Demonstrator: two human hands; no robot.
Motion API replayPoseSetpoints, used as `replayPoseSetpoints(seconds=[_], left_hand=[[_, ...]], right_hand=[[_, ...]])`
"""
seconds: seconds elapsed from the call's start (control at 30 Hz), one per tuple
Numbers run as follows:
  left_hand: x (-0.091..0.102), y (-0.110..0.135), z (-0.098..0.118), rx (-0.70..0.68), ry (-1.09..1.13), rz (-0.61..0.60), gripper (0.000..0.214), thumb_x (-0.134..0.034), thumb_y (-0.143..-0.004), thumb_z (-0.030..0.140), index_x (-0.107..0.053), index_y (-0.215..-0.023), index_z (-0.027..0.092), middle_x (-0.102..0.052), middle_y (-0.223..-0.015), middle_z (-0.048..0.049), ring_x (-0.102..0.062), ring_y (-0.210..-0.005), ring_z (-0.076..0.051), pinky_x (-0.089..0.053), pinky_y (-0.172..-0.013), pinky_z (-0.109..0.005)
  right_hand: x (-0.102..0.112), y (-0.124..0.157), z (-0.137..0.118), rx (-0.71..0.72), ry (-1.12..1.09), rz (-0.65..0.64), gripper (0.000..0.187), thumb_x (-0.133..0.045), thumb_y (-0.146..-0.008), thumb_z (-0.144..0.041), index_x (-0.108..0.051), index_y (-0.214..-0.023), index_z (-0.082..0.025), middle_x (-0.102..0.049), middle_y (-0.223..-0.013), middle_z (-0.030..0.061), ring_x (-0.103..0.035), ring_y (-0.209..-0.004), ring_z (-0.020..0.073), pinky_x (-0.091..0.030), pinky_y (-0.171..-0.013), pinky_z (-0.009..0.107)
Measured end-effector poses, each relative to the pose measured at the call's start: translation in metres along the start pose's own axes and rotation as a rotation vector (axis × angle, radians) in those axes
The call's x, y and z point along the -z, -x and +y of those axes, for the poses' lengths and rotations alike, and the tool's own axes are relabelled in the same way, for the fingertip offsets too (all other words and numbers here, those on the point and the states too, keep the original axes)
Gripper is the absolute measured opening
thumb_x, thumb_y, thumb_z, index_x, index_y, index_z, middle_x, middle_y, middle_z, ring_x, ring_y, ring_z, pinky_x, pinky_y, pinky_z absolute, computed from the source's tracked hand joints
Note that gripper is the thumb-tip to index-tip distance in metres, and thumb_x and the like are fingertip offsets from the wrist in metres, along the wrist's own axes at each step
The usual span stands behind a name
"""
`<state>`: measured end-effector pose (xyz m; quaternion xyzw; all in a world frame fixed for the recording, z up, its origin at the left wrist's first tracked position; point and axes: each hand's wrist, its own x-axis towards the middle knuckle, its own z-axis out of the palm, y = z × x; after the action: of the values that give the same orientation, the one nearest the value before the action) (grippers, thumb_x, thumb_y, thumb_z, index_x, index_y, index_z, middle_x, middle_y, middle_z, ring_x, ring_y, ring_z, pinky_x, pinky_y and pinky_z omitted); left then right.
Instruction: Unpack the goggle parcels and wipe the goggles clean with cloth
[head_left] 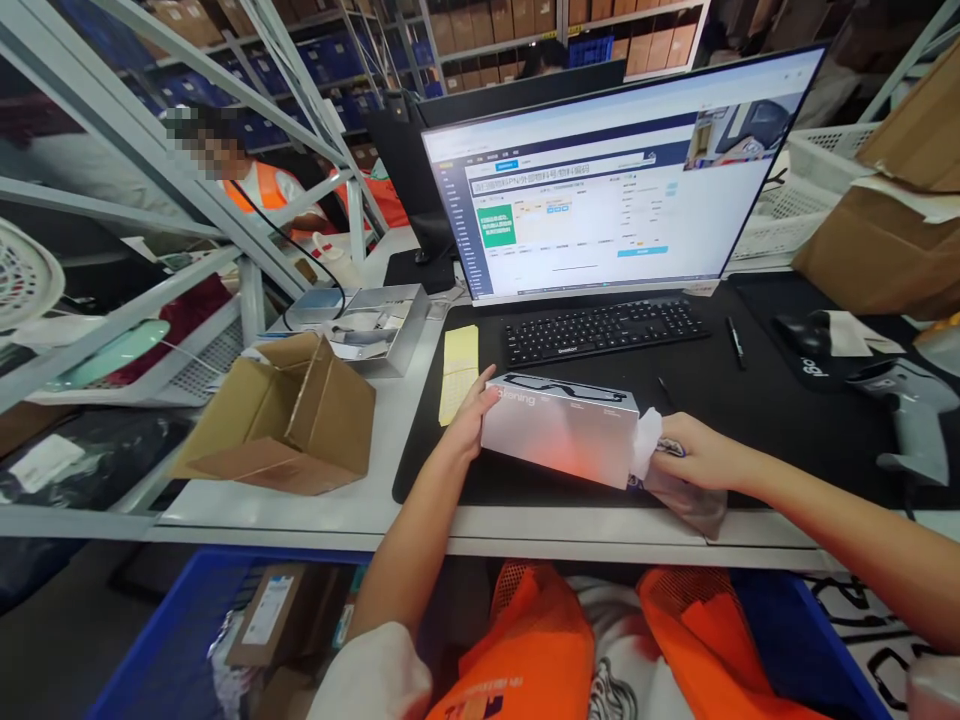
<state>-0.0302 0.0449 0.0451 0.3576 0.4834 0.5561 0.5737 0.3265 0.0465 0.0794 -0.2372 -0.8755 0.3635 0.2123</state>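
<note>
A long silver-white product box (559, 428) with a picture of glasses on its top lies on the black desk mat (750, 400) in front of me. My left hand (469, 420) holds its left end, fingers wrapped against it. My right hand (690, 452) grips the right end, pinching white paper or wrapping (646, 442) that sticks out of the box. A grey pouch or bag (694, 505) lies under my right hand.
A monitor (615, 170) and black keyboard (604, 328) stand behind the box. An open cardboard box (289, 420) lies tipped at left, near a silver tray (375, 325). A barcode scanner (911, 410), mouse (802, 335) and pen (735, 342) sit at right. A person in an orange vest (255, 190) works behind the shelving.
</note>
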Motion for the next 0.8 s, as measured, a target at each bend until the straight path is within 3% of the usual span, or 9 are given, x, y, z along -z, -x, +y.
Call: replayPoseSetpoints(seconds=[0.3,0.4,0.5,0.57,0.63,0.7,0.8], left_hand=[[0.001,0.003,0.003,0.006,0.014,-0.02,0.102,-0.089,-0.064,0.059,-0.051,-0.15,0.022,-0.071,-0.091,-0.0036,-0.064,-0.074,-0.019,-0.047,-0.067,-0.027],[0.002,0.001,0.0,-0.01,0.048,-0.076,0.104,-0.092,-0.06,0.06,-0.053,-0.149,0.023,-0.075,-0.102,-0.0065,-0.069,-0.088,-0.024,-0.051,-0.076,-0.03],[-0.001,-0.001,-0.008,0.019,0.141,-0.134,0.1,-0.093,-0.056,0.062,-0.061,-0.141,0.021,-0.076,-0.116,-0.0103,-0.069,-0.111,-0.031,-0.054,-0.094,-0.037],[-0.006,-0.003,-0.014,0.102,0.219,-0.1,0.084,-0.083,-0.068,0.07,-0.066,-0.133,0.019,-0.077,-0.117,-0.0118,-0.067,-0.119,-0.033,-0.052,-0.102,-0.04],[-0.011,-0.004,-0.016,0.189,0.297,-0.061,0.073,-0.063,-0.084,0.076,-0.069,-0.127,0.017,-0.077,-0.115,-0.0129,-0.068,-0.12,-0.033,-0.052,-0.105,-0.042],[-0.013,-0.005,-0.014,0.259,0.349,-0.073,0.068,-0.049,-0.094,0.072,-0.069,-0.126,0.015,-0.078,-0.113,-0.0135,-0.07,-0.118,-0.032,-0.054,-0.104,-0.043],[-0.011,-0.008,-0.01,0.32,0.334,-0.077,0.055,-0.053,-0.095,0.059,-0.072,-0.119,0.013,-0.08,-0.104,-0.0127,-0.074,-0.106,-0.031,-0.057,-0.098,-0.042]], right_hand=[[-0.001,0.003,-0.001,0.027,0.063,0.0,0.021,-0.05,-0.089,-0.015,-0.07,-0.083,-0.016,-0.071,-0.081,0.0012,-0.063,-0.069,0.0137,-0.048,-0.07,0.024],[0.0,0.003,-0.001,0.039,0.115,-0.002,0.021,-0.048,-0.089,-0.014,-0.069,-0.085,-0.017,-0.073,-0.087,0.0029,-0.064,-0.07,0.0138,-0.048,-0.069,0.024],[0.002,0.0,-0.002,0.083,0.262,0.031,0.018,-0.049,-0.087,-0.013,-0.066,-0.081,-0.017,-0.07,-0.082,0.004,-0.062,-0.07,0.0154,-0.046,-0.068,0.026],[0.003,-0.002,-0.004,0.143,0.383,0.046,0.017,-0.049,-0.088,-0.013,-0.065,-0.082,-0.017,-0.067,-0.08,0.005,-0.06,-0.073,0.0177,-0.046,-0.069,0.027],[0.005,-0.003,-0.007,0.227,0.486,0.046,0.017,-0.049,-0.09,-0.013,-0.065,-0.085,-0.017,-0.067,-0.082,0.0069,-0.059,-0.077,0.0197,-0.046,-0.072,0.03],[0.007,-0.002,-0.01,0.308,0.578,0.04,0.016,-0.049,-0.092,-0.013,-0.063,-0.086,-0.016,-0.066,-0.083,0.0084,-0.056,-0.078,0.0207,-0.045,-0.075,0.032],[0.009,-0.003,-0.015,0.4,0.7,0.009,0.017,-0.049,-0.095,-0.014,-0.061,-0.083,-0.016,-0.063,-0.079,0.0076,-0.053,-0.075,0.0211,-0.042,-0.075,0.035]])
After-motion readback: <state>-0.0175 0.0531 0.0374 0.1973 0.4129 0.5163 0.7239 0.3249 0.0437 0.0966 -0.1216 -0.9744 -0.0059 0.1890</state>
